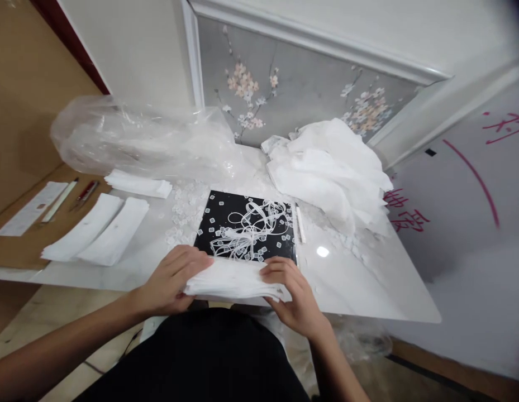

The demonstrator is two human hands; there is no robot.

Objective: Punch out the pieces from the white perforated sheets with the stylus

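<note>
The left hand (177,279) and right hand (289,287) grip opposite ends of a stack of white strips (234,277) at the desk's (355,293) front edge. A white sheet pile (326,167) partly hides red Chinese handwriting (410,219) on the whiteboard (456,279), cropped at right.

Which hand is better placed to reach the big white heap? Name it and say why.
Likely the right hand: it is nearer the white heap. The left hand is farther off. Both hold the white stack.
</note>
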